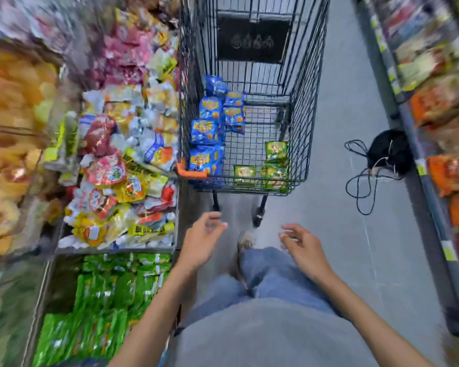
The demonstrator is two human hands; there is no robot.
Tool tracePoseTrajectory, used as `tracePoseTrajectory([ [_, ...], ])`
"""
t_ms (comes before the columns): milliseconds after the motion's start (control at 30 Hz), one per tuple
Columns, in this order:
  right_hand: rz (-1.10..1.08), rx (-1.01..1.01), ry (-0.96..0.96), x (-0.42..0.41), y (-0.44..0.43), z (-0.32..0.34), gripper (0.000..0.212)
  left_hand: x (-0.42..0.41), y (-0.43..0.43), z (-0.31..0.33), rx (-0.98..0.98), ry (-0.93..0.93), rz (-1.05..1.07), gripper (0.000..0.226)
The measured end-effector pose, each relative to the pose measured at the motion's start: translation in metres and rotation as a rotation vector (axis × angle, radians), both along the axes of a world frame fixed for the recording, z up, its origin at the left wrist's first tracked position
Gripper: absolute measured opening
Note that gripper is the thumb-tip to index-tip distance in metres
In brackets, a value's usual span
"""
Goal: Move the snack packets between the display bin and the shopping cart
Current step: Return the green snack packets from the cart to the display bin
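Fingers (219,225) loosely spread, your left hand (200,241) and right hand (306,250) empty. Reach ahead into cart (301,144); pinch one blue packet (206,132).

Black bag (390,152) with cord on floor (342,234) — shelves (435,107) right.

grey top (270,337), blue jeans (278,274), pale shoe (245,241), bare forearms (154,311)

A shop aisle: stocked shelves (440,83), snack bins (112,160), wire cart (300,144).
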State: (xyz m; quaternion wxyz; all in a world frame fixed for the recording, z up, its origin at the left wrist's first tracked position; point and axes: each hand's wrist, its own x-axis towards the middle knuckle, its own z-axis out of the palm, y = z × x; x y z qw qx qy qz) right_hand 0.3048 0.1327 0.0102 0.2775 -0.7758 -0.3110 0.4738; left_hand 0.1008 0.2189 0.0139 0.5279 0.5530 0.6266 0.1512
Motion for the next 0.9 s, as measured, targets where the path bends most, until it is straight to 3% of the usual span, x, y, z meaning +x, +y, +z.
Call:
tracePoseTrajectory([
  [300, -0.076, 0.048, 0.001, 0.027, 0.14, -0.02, 0.013, 0.059, 0.109, -0.022, 0.116, -0.043, 0.002, 0.015],
  [533, 0.005, 0.008, -0.136, 0.039, 0.232, -0.101, 0.02, 0.072, 0.168, -0.097, 0.25, 0.256, -0.198, 0.02],
  [700, 0.334, -0.165, -0.333, 0.041, 0.283, -0.185, 0.035, 0.076, 0.172, -0.119, 0.418, 0.602, -0.32, 0.032],
  [833, 0.766, -0.314, -0.519, 0.038, 0.295, -0.24, 0.072, 0.082, 0.172, -0.118, 0.437, 0.664, -0.303, 0.038],
  [900, 0.926, -0.329, -0.664, 0.034, 0.297, -0.255, 0.08, 0.081, 0.173, -0.119, 0.432, 0.691, -0.315, 0.037],
])
